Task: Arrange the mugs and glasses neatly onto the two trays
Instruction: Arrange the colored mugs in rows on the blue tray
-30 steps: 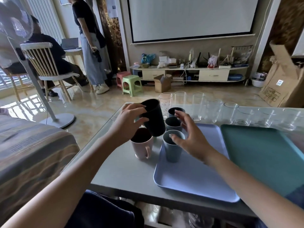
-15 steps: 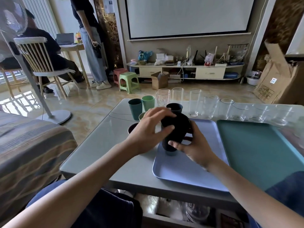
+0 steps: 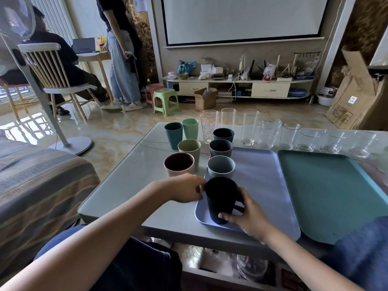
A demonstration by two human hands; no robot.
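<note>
Item in hand: black mug (image 3: 221, 199), upright at the near-left corner of the lavender tray (image 3: 258, 185), its base on or just above the tray floor; contact cannot be confirmed. Right hand (image 3: 248, 215) is wrapped around the lower right side of that mug, thumb across its base and fingers behind it. Left hand (image 3: 185, 191) sits just left of the mug with fingertips at its rim; whether it grips or only steadies cannot be told. Just beyond the hands, continuing a column along the tray's left edge: grey-blue mug (image 3: 220, 167), then dark grey mug (image 3: 220, 148), then navy mug (image 3: 223, 135) at or just past the tray's far edge. Status of this column: three to four mugs placed, judged about half of the mug count. Left of the hands and off any tray, on the table (image 3: 130, 185): pink mug (image 3: 179, 164), closest to the left hand, then olive cup (image 3: 189, 150), then teal cup (image 3: 173, 135) and mint cup (image 3: 190, 129) side by side at the far-left. Status: four pieces outstanding. Right of the right hand: teal tray (image 3: 327, 192), holding nothing. Farthest from both hands: a row of clear glasses (image 3: 268, 133) along the table's far edge behind both trays, from a printed tumbler at the left to short tumblers at the right, none on a tray. Overall judgement: early stage; one mug column nearly set, the remaining cups and all the glasses to be loaded.
</note>
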